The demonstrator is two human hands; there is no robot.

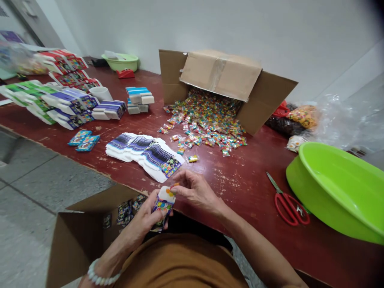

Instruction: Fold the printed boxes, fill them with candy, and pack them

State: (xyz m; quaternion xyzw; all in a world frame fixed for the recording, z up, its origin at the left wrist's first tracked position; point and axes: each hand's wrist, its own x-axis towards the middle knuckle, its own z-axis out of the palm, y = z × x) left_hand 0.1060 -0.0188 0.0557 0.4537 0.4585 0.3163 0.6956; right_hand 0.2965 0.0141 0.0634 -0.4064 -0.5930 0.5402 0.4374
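- Two hands meet just over the near edge of the dark red surface (240,180), right above my lap.
- My left hand (147,218) is wrapped around a small printed box (163,205) and holds it upright with its white top flap open.
- My right hand (196,191) has thumb and fingertips pinched together on an orange sweet (174,185), right at the mouth of the small printed box.
- A bead bracelet (100,277) sits on my left wrist.
- Just beyond my hands lies a fanned pile of flat box blanks (144,153), purple and white.
- Further back a cardboard carton (222,74) lies on its side, and a heap of wrapped sweets (207,120) spills from it onto the surface.
- One stray sweet (192,159) lies apart from the heap, near the blanks.
- To my right, red-handled scissors (288,206) lie just beside a large green basin (339,188).
- At the far left stand stacks of boxes (60,102) in green, purple and red.
- Below the edge, on my left, an open floor carton (81,232) holds several printed packs.
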